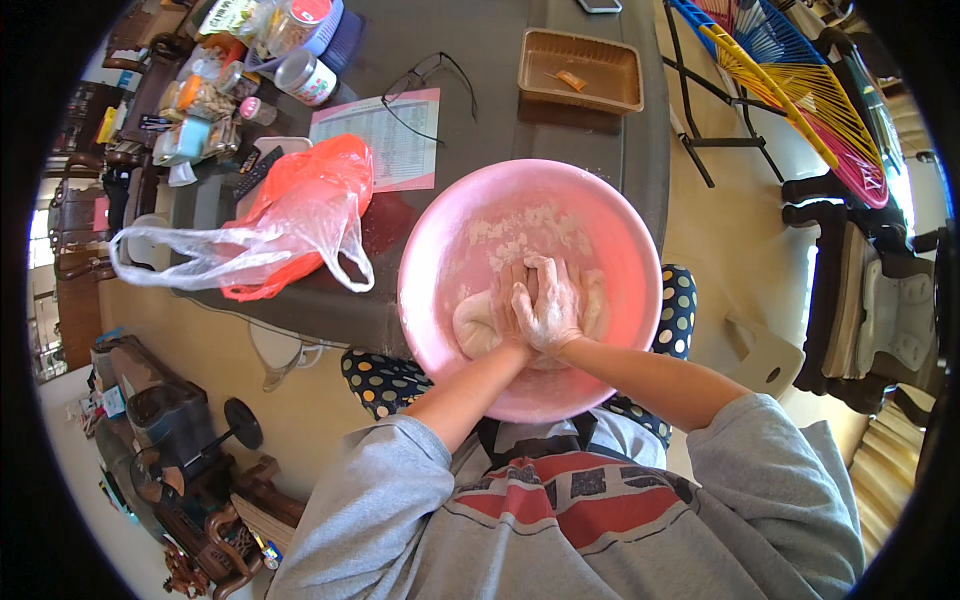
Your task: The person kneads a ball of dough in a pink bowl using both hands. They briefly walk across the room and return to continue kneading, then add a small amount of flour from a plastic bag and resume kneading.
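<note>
A large pink plastic basin stands at the table's near edge, partly over my lap. Inside it lies a lump of pale dough, with loose flour scattered on the basin's floor beyond. My right hand, coated with flour, lies across the back of my left hand. Both hands press down on the dough, which shows to the left and right of them. The left hand's fingers are partly hidden under the right.
On the dark table lie red and clear plastic bags, a printed sheet, eyeglasses and a brown plastic tray. Jars and a purple basket stand far left. A colourful corded chair is at right.
</note>
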{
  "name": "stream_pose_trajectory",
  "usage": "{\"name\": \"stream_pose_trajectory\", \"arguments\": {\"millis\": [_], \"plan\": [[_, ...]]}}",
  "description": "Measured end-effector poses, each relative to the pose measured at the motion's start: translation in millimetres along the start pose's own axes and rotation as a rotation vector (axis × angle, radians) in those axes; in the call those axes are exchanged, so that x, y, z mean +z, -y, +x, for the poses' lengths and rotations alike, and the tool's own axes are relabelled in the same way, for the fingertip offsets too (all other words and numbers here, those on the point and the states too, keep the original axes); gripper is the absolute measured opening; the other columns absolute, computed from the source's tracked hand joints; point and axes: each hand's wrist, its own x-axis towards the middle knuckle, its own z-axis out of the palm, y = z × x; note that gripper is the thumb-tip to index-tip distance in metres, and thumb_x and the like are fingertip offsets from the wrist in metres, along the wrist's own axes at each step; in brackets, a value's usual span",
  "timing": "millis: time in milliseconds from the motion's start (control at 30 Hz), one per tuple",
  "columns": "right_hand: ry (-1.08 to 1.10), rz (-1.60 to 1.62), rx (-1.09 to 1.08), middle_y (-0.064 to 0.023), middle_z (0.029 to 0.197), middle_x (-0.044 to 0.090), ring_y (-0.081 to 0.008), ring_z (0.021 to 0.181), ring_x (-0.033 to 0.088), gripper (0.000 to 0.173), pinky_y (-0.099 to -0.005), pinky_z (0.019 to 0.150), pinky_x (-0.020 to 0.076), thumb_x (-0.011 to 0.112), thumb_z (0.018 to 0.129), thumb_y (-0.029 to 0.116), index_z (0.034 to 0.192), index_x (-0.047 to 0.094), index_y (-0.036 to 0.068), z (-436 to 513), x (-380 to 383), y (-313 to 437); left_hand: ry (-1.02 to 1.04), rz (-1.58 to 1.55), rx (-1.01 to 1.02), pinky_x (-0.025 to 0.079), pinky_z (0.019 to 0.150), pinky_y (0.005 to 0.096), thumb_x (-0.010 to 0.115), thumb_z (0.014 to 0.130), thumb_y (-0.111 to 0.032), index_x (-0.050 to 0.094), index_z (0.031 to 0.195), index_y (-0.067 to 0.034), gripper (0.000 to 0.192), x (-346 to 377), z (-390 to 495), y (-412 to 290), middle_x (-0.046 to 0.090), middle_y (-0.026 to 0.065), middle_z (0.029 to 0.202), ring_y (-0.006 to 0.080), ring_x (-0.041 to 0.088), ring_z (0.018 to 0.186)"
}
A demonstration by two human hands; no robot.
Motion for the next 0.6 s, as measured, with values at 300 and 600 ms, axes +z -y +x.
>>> {"name": "stream_pose_trajectory", "arguments": {"millis": [300, 600], "plan": [[0.010, -0.120, -0.211, -0.0151, 0.097, 0.058, -0.0356, 0.090, 0.053, 0.035, -0.0478, 0.079, 0.0379, 0.063, 0.071, 0.025, 0.101, 0.060, 0.006, 57, 14, -33, -0.097, -0.023, 0.001, 0.042, 0.073, 0.0435, 0.054, 0.080, -0.020, 0.060, 0.087, -0.006, 0.017, 28, 56, 37, 0.060, 0.0110, 0.090, 0.0304, 0.057, 0.088], [0.139, 0.194, 0.198, -0.0263, 0.100, 0.063, -0.0430, 0.097, 0.058, 0.029, -0.0535, 0.086, 0.0431, 0.053, 0.089, 0.027, 0.096, 0.059, -0.001, 66, -11, -12, 0.216, -0.159, -0.049, 0.049, 0.081, 0.0432, 0.058, 0.085, -0.026, 0.064, 0.098, -0.004, 0.026, -8, 68, 27, 0.065, 0.0179, 0.094, 0.0348, 0.061, 0.092]]}}
